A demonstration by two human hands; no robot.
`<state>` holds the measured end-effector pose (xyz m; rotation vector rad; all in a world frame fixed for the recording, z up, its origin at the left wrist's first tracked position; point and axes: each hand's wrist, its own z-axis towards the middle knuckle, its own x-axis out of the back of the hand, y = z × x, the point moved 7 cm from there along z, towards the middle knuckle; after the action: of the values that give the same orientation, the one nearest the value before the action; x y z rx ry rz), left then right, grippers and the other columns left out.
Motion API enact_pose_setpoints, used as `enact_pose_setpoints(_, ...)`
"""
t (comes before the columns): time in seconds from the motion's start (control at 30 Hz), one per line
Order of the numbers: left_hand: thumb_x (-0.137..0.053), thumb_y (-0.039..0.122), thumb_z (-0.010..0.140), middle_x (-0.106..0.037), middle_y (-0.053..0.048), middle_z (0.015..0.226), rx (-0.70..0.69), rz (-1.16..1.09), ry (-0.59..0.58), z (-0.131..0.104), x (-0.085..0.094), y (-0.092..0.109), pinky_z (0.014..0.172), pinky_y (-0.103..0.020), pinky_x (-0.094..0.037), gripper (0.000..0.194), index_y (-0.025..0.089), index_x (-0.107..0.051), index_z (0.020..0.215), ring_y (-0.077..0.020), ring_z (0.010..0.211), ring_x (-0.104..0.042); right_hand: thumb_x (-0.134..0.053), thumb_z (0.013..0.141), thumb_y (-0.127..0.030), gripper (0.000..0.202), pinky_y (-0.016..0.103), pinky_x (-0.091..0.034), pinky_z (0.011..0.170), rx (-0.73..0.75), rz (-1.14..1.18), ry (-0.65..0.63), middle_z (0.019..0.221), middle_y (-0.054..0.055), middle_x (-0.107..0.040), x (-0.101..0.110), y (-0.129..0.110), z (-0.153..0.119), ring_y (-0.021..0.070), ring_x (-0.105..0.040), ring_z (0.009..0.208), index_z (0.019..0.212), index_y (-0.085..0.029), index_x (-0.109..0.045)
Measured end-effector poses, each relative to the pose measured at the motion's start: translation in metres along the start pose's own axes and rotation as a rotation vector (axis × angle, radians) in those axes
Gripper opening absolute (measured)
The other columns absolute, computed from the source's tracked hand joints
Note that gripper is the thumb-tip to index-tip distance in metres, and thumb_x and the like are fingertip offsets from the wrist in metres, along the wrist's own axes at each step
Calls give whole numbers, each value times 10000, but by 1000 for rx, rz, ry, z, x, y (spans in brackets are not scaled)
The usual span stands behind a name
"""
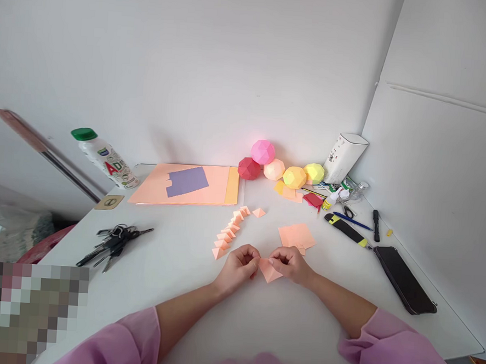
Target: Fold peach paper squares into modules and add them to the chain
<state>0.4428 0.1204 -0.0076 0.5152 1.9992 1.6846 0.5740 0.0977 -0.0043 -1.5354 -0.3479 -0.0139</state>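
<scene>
Both hands meet near the middle of the table over a small folded peach paper piece (271,272). My left hand (240,267) pinches its left corner, with the fingers curled. My right hand (293,265) grips its upper right side between thumb and fingers. Just beyond my right hand lie flat peach paper squares (297,235). A slanting row of folded peach paper pieces (229,235) stands beyond my left hand, and one separate folded piece (259,212) sits at the row's far end.
Faceted paper balls (263,152) sit by the wall. Large peach sheets (152,184) carry a purple paper (187,182). Keys (116,243) and a bottle (106,160) are left; a cutter (347,230), pens and black pouch (404,280) are right.
</scene>
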Motion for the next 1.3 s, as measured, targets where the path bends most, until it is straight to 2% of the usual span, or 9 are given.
enact_pose_setpoints(0.23, -482, 241, 794, -509, 42, 575, -7, -86, 78, 0, 7, -3, 499, -223, -384, 117, 184, -441, 700, -84, 471, -457, -536, 778, -283, 178, 205, -225, 395, -25, 25, 4, 491, -59, -363, 1, 2, 0, 65, -288, 419, 651, -157, -526)
enact_pose_setpoints(0.4, -540, 302, 788, -471, 49, 589, -10, -19, -56, 1, -4, -2, 485, -205, -351, 135, 177, -490, 766, -76, 487, -429, -547, 773, -273, 172, 207, -230, 408, 3, -6, -4, 499, -59, -354, 0, -1, 0, 65, -285, 436, 649, -155, -541)
enact_pose_setpoints(0.53, -561, 338, 767, -437, 54, 561, 4, 40, -42, 2, -4, -3, 463, -196, -318, 200, 171, -479, 693, -70, 473, -403, -540, 788, -275, 156, 206, -272, 432, 37, -35, -25, 539, -48, -391, -3, -3, 1, 72, -331, 467, 695, -152, -560)
enact_pose_setpoints(0.67, -555, 337, 765, -433, 55, 558, -3, 42, -29, 2, -3, -2, 459, -192, -300, 205, 171, -468, 682, -66, 472, -383, -546, 787, -278, 123, 211, -324, 475, 124, -87, 4, 658, -13, -470, -3, -9, 3, 88, -399, 539, 767, -159, -570)
enact_pose_setpoints(0.77, -557, 322, 761, -434, 53, 561, -11, 46, -21, 4, -2, -3, 456, -188, -289, 198, 169, -466, 676, -64, 477, -372, -567, 771, -286, 119, 208, -314, 462, 219, -112, 62, 758, 8, -487, -1, -15, 3, 77, -374, 532, 761, -168, -565)
enact_pose_setpoints(0.87, -560, 321, 763, -422, 54, 563, -36, 55, -24, 5, -3, -5, 452, -184, -280, 197, 166, -475, 675, -61, 479, -350, -559, 780, -278, 107, 215, -327, 474, 245, -112, 59, 754, 12, -496, -3, -17, 2, 84, -389, 539, 761, -173, -567)
enact_pose_setpoints(0.97, -559, 321, 769, -432, 46, 578, -62, 71, -25, 5, -3, -5, 454, -184, -280, 195, 163, -493, 676, -63, 489, -346, -536, 791, -245, 102, 240, -368, 542, 227, -131, 53, 696, 11, -511, -5, -17, 2, 115, -449, 609, 728, -170, -567)
enact_pose_setpoints(1.13, -563, 319, 759, -455, 36, 586, -69, 83, -25, 3, -4, -3, 466, -189, -300, 194, 163, -504, 661, -71, 505, -372, -522, 762, -215, 102, 221, -311, 475, 117, -131, 49, 583, -28, -446, -6, -10, 1, 90, -369, 513, 672, -169, -540)
enact_pose_setpoints(1.3, -579, 311, 733, -416, 57, 535, 1, 30, -26, 3, -2, -3, 441, -185, -287, 188, 166, -491, 654, -62, 456, -359, -505, 739, -192, 81, 210, -285, 451, 64, -73, 57, 566, -38, -420, -4, -5, 0, 79, -343, 486, 664, -168, -523)
